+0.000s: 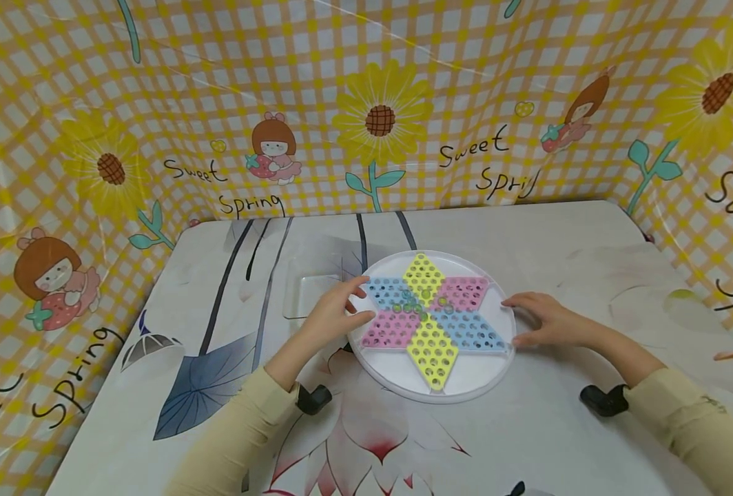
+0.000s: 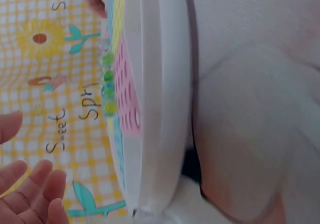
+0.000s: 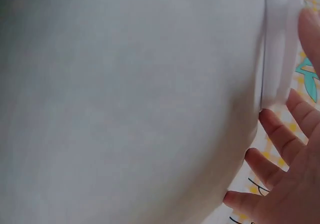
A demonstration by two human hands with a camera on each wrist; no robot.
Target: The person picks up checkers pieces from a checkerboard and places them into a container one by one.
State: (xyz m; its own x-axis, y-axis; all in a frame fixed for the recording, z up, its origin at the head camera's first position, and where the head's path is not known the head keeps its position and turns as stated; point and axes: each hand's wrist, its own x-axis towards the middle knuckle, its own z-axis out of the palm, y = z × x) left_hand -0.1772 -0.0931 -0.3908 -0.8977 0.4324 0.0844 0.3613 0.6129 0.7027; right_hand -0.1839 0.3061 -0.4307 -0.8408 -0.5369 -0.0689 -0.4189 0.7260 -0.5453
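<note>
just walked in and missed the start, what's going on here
A person has both hands at a round white board. The left hand hovers over its left edge; the right hand is at its right edge. Greenish marbles cluster near the middle of its coloured star. A clear tray sits to the left.

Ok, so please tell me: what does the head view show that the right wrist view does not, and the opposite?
Head view only: the left hand at the board's left edge, the six-pointed star in yellow, pink and blue, the greenish marbles near its middle, and the clear tray.

Right wrist view only: four separate fingertips beside the thumb, and a low, side-on look at the board.

Both: the right hand, part of the white board, the pale table and the checked cloth.
</note>
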